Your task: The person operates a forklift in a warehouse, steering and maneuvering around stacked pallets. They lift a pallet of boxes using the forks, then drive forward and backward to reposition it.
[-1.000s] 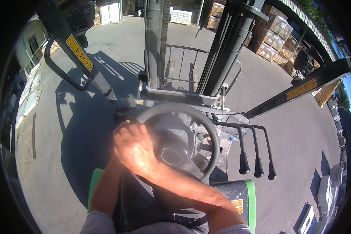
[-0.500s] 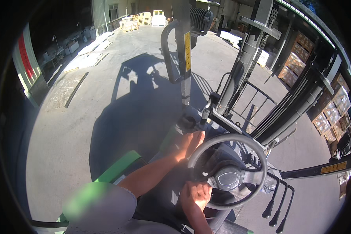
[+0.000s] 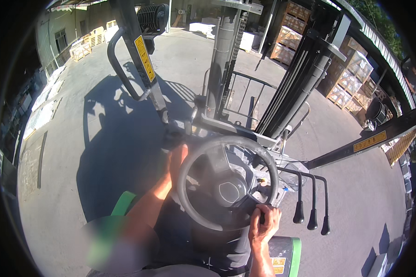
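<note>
A black steering wheel [image 3: 184, 203] stands in front of me on a forklift. My right hand [image 3: 265, 226] is closed round a dark knob [image 3: 262, 217] at the lower right of its rim. Beside the rim's left edge, my left hand [image 3: 174, 162] reaches forward from a stretched arm. Its fingers are blurred and partly out of sight, so what they touch cannot be made out. Right of the wheel, several black levers [image 3: 313, 217] hang with no hand on them. Beyond the wheel rises the dark lift mast [image 3: 219, 64].
A post with a grab handle [image 3: 113, 60] stands front left, a dark bar [image 3: 370, 141] front right. Wrapped crates on pallets [image 3: 351, 78] are stacked at the right. Further off are wooden crates [image 3: 82, 50] and flat white stacks [image 3: 41, 115] at the left. A person [image 3: 413, 78] shows at the far right.
My right hand has travelled from the wheel's lower left to its lower right, and the wheel has turned with it. The surroundings have shifted left in view. My left hand stays beside the wheel.
</note>
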The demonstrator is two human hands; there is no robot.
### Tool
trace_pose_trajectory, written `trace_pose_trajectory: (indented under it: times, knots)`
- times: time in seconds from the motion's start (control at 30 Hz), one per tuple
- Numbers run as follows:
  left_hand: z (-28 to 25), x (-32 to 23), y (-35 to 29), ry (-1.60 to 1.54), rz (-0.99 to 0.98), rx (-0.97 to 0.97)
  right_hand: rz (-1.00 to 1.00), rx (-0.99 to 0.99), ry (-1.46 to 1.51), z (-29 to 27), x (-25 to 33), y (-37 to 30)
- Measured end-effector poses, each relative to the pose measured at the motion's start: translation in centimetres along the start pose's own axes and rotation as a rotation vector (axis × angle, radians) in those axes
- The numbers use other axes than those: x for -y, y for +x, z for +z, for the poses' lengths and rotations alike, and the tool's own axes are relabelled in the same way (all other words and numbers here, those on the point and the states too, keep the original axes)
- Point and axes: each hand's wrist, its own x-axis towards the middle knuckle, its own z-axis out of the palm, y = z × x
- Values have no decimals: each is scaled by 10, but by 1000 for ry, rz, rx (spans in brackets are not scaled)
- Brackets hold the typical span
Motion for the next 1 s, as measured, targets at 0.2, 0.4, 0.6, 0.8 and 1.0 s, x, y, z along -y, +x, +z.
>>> trace_pose_trajectory:
  times: [0.2,0.4,0.6,0.8,1.0]
  knots:
    - [18,-3,10,-49,-69,13,-59,254,170,78,53,-76]
    - [24,-4,10,6,-91,-37,-151,211,232,56,45,-55]
    - [30,-28,3,1,-20,-6,-76,160,139,16,9,-61]
    - [34,-35,-1,97,-22,21,-2,101,87,-17,-21,-44]
    - [38,-29,-1,-81,-5,3,50,-56,-21,-20,-56,-4]
